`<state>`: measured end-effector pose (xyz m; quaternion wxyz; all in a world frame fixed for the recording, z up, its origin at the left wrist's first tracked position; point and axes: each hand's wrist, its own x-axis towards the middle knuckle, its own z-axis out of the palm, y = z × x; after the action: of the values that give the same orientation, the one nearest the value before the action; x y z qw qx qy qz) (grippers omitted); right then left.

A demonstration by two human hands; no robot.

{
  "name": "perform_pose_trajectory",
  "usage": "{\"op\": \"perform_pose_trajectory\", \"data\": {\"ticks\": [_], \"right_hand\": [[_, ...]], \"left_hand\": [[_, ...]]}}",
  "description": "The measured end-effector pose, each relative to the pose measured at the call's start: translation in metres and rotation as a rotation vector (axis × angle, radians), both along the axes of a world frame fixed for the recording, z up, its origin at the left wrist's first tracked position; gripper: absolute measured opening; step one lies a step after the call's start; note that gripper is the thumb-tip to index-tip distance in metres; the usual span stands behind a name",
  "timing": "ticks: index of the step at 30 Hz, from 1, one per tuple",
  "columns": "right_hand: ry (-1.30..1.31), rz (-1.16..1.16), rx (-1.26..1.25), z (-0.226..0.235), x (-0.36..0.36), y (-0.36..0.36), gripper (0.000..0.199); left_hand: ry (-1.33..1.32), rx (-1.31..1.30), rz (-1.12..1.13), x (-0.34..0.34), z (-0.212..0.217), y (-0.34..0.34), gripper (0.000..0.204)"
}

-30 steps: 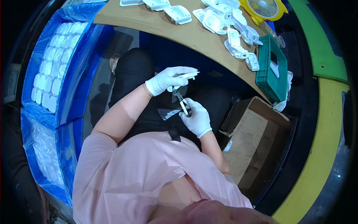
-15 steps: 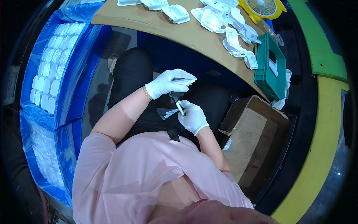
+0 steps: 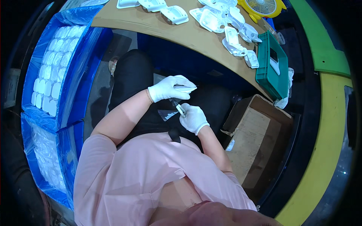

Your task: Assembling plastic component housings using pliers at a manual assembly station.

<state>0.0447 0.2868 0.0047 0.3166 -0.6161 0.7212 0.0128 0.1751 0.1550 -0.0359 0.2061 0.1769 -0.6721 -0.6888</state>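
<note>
In a white glove, my left hand [image 3: 169, 88] is closed on a white plastic part [image 3: 184, 89] over my lap. The fingers hide much of the part's shape. My gloved right hand [image 3: 194, 118], just below and to the right, grips a pair of pliers [image 3: 180, 109] with pale handles and a dark head. The pliers' head points up toward the underside of the part by my left hand. Whether the jaws touch the part is hidden.
A brown-topped table [image 3: 132, 17] ahead carries several white plastic shells [image 3: 174, 14], a yellow fan [image 3: 263, 6] and a green bin [image 3: 272, 66]. An open cardboard box [image 3: 249, 139] stands to my right. Blue bins [image 3: 62, 67] with wrapped white pieces line my left.
The white part has tilted and lowered slightly in my left hand. The pliers' head has shifted a little, and their handles look closer together. My right hand has barely moved.
</note>
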Motion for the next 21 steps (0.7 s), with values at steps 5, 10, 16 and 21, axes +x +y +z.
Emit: {"op": "perform_pose_trajectory", "data": {"ticks": [5, 10, 16, 21], "right_hand": [[-0.374, -0.141, -0.196, -0.028, -0.008, 0.013, 0.014], [-1.092, -0.286, 0.078, -0.035, -0.022, 0.014, 0.033], [-1.47, -0.479, 0.121, -0.033, -0.03, 0.008, 0.05], [-1.655, -0.636, 0.136, -0.034, -0.03, 0.007, 0.057]], "left_hand": [[0.149, 0.391, 0.089, 0.0, 0.007, -0.008, 0.05], [0.367, 0.614, 0.133, 0.006, 0.004, -0.016, 0.06], [0.454, 0.653, 0.117, 0.006, 0.0, -0.016, 0.068], [0.46, 0.651, 0.116, 0.003, -0.003, -0.015, 0.07]]}}
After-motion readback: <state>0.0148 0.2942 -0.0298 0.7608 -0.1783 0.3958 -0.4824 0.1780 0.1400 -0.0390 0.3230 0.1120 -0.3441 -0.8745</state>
